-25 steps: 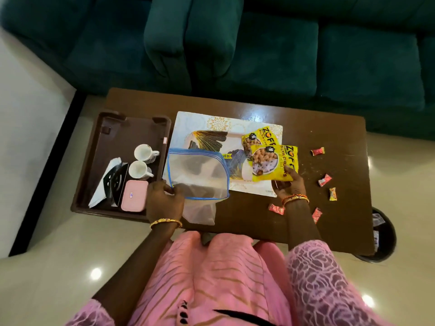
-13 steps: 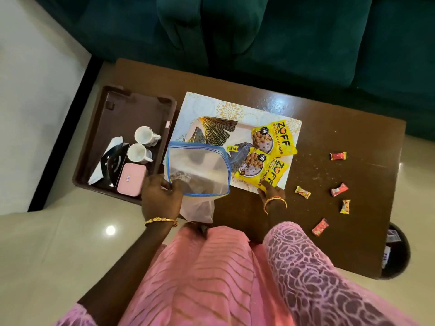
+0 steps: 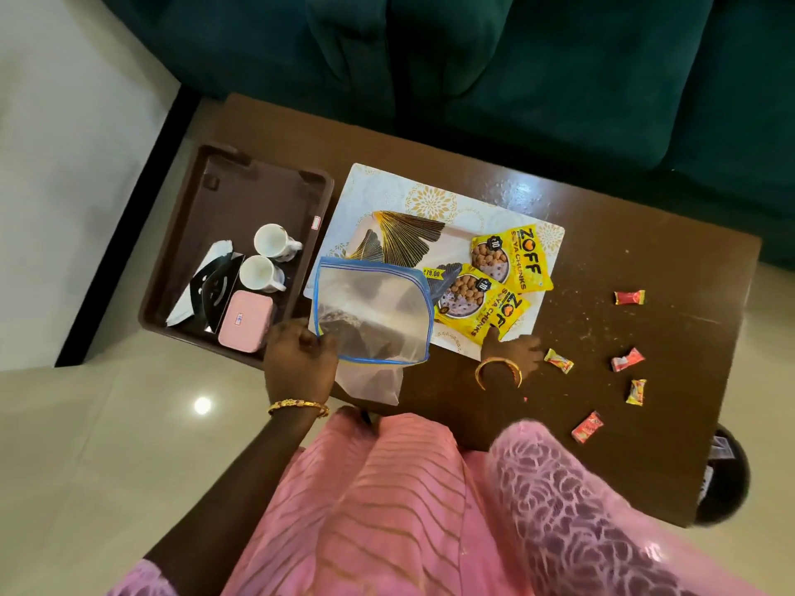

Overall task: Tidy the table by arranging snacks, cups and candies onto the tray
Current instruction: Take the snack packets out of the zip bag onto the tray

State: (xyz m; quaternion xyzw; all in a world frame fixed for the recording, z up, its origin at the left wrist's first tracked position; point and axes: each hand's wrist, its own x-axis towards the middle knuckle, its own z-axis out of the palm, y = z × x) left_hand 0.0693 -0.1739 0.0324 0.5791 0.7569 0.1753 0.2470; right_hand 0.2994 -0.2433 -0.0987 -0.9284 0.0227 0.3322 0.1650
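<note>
Left hand (image 3: 301,359) pinching clear blue-edged plastic pouch (image 3: 372,311), dark pieces inside, brown plastic tray (image 3: 241,187) holding two white cups (image 3: 269,258), pink box (image 3: 245,321), right hand (image 3: 514,348) flat on near yellow snack packet (image 3: 479,307), grasp unclear, wrapped candies (image 3: 628,359) loose on wooden table (image 3: 645,260)

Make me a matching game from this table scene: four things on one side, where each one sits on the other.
Things:
1. cups
2. snack packs
3. candies
4. clear pouch

Places:
A. loose on the bare table
B. in the left hand
C. in the brown tray
D. on the patterned mat

Pairs: 1-C, 2-D, 3-A, 4-B
</note>
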